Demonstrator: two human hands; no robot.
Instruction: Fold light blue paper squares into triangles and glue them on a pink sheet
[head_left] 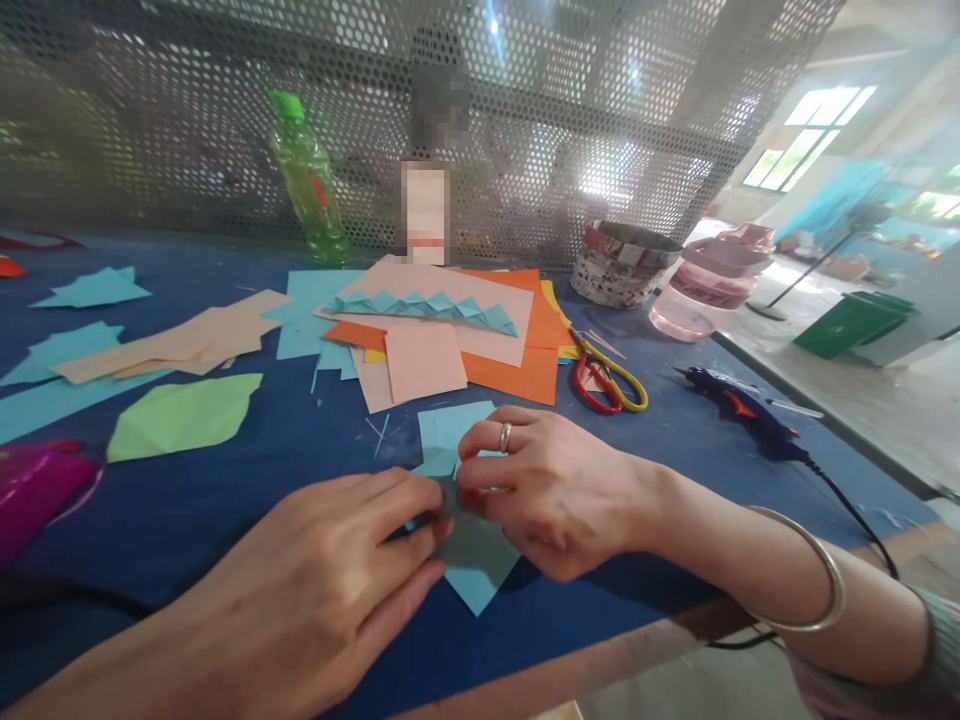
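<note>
A light blue sheet of paper point(480, 570) lies near the front of the blue table, one corner pointing toward me. My left hand point(352, 560) grips its left side, with the fingers closed together. From the right, my right hand point(547, 490) pinches the same paper, fingertips almost meeting those of the left; a ring and a bangle are on that arm. Part of the paper is hidden beneath the fingers. Just behind it lies another light blue piece point(442, 420). Farther back, a strip of folded blue paper triangles point(427, 305) rests on a pink sheet point(502, 340).
Red-and-yellow scissors point(611, 385) and a dark blue glue gun point(742, 405) lie to the right. A green bottle point(307, 190), a round container point(622, 265) and a pink bottle point(709, 285) stand behind, before a perforated metal screen point(225, 120). A green paper leaf point(187, 415) lies left.
</note>
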